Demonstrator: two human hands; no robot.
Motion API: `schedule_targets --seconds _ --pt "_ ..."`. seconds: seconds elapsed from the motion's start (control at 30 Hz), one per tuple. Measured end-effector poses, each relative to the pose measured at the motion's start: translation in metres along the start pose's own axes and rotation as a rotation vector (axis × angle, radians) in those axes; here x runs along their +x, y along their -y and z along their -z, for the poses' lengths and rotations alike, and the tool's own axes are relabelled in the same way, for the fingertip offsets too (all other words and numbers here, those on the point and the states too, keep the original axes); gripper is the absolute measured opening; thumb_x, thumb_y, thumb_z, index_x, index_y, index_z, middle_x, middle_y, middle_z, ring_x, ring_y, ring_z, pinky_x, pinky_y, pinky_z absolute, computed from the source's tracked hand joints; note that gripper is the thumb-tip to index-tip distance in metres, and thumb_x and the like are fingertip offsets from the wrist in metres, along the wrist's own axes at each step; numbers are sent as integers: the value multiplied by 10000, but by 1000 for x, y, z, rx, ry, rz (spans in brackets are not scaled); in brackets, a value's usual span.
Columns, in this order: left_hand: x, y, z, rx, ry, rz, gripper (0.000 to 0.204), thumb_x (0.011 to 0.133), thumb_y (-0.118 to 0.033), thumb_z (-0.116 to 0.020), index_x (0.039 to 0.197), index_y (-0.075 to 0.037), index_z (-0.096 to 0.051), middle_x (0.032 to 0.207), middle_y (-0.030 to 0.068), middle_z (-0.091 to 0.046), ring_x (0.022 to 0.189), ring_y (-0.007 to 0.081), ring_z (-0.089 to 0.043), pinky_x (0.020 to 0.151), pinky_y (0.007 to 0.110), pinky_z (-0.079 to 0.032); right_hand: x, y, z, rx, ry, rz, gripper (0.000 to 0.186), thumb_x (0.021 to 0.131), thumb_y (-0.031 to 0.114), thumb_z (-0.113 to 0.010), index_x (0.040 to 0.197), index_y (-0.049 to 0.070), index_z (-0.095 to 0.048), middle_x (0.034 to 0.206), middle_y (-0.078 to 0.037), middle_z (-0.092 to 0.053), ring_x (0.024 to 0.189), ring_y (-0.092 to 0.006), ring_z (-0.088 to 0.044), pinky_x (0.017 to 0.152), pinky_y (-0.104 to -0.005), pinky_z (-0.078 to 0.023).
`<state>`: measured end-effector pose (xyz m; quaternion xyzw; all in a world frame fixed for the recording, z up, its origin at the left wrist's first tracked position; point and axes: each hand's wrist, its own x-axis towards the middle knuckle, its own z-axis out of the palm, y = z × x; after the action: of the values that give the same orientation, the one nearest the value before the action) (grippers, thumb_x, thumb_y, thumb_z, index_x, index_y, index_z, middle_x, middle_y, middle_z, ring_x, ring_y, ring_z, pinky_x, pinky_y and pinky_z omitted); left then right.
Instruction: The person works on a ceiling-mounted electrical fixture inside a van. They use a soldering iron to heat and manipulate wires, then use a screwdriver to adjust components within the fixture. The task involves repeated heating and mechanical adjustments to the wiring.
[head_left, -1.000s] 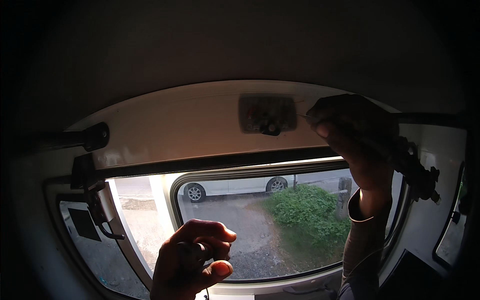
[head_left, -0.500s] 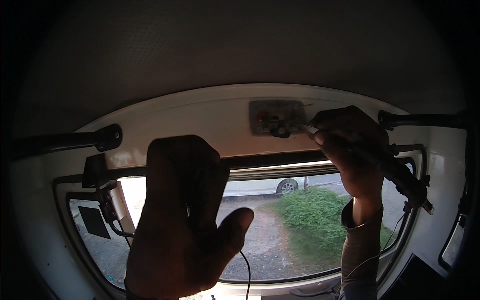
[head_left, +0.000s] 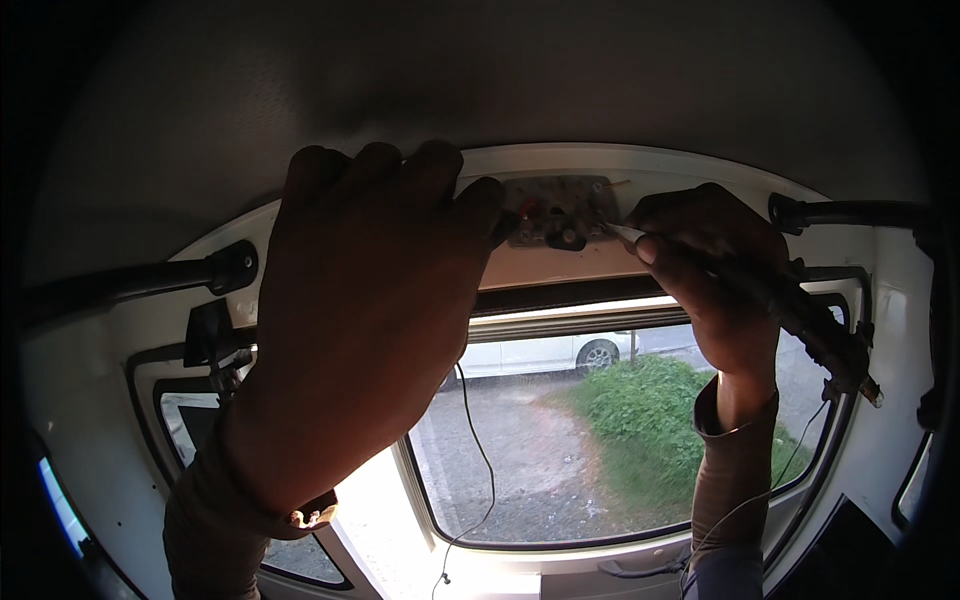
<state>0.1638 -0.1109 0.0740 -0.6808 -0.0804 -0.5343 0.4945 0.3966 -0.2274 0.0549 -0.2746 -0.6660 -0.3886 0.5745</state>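
- One raised left hand (head_left: 365,290), back to the view, has bent fingers; whether they hold anything cannot be told.
- The right hand (head_left: 712,275) has its fingers closed around a dark, tilted tool (head_left: 805,315), pale tip at the fixture's (head_left: 560,195) right side.
- That fixture sits on a pale panel (head_left: 575,272) above the window (head_left: 550,455).
- Outside: a green bush (head_left: 650,410), then a white car (head_left: 520,356).

Dark grey textured ceiling (head_left: 620,80). Off-white curved wall panel (head_left: 545,270), black tubular bars (head_left: 860,213) both sides. Black-rimmed glass window (head_left: 560,546), bright daylight. Outside: grey gravel ground (head_left: 540,460), leafy green bush (head_left: 645,405), white car (head_left: 520,357).
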Motion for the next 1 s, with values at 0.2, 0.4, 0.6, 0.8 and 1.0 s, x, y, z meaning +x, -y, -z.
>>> schedule_targets --seconds 0.2,0.4,0.6,0.8,1.0 --pt "11 0 -5 23 -30 -65 389 773 -105 -815 1150 -85 -725 989 97 -643 940 255 -618 943 427 -459 -1 -1 0 24 0 -10 139 845 -62 -721 964 10 -720 920 -73 -760 867 -167 -754 797 -292 -610" --pt "10 1 -5 39 -5 -107 398 767 -99 -816 1157 -103 -738 998 100 -639 969 269 -615 949 434 -465 -1 -1 0 37 -5 1 122 838 -61 -704 934 12 -729 873 -65 -754 808 -145 -747 735 -267 -598" --pt "15 3 -12 4 -113 -171 336 746 -73 -810 1073 -104 -741 984 102 -628 964 277 -613 915 439 -480 0 -7 1 -102 -8 102 121 815 -52 -714 918 7 -736 847 -74 -751 735 -137 -735 671 -247 -580" --pt "20 -7 -14 -2 -67 -157 352 727 -33 -794 1068 -86 -726 1005 109 -627 958 295 -623 904 452 -486 -3 -9 6 15 -7 133 114 826 -52 -711 923 1 -735 828 -73 -750 723 -140 -735 652 -253 -584" --pt "20 -11 -9 -33 -65 -161 369 717 -31 -803 1076 -72 -724 1007 102 -631 957 292 -626 908 444 -486 -7 -5 8 -12 7 35 96 840 -39 -712 917 13 -735 840 -73 -757 731 -145 -741 659 -264 -592"
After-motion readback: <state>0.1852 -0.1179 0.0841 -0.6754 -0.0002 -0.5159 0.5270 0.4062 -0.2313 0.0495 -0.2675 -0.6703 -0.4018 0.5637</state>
